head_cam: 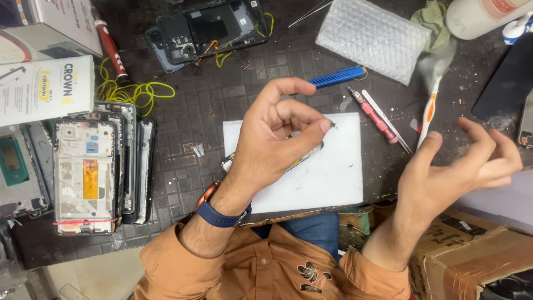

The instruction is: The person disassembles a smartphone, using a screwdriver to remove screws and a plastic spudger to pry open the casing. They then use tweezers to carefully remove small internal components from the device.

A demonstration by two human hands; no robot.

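Over a dark, tiled repair surface (pixel 222 100), our left hand (pixel 277 133) hangs above a white pad (pixel 333 178), thumb and forefinger pinched shut on a tiny dark part (pixel 332 124) at the fingertips; what kind of part it is we cannot tell. Under that hand a slim metal-edged phone piece (pixel 302 158) lies on the pad, mostly hidden by the palm. Our right hand (pixel 461 166) is raised just past the pad's right edge, fingers spread loosely and holding nothing, blurred at the tips.

The pad's right half and lower strip lie bare, and its near edge meets the surface's front lip above our orange shirt (pixel 266 272). Between the two hands, a pink screwdriver (pixel 375 116) and white tweezers (pixel 388 119) lie slanted just off the pad's upper right corner, with a white-and-orange toothbrush (pixel 428 111) beside them. A blue tool (pixel 337 76) rests above the pad. To the left, a stack of phone frames (pixel 94 166) crowds the surface's edge, and an opened phone (pixel 208 30) sits at the far side near a sheet of bubble wrap (pixel 372 36). A cardboard box (pixel 472 261) stands below the right hand.
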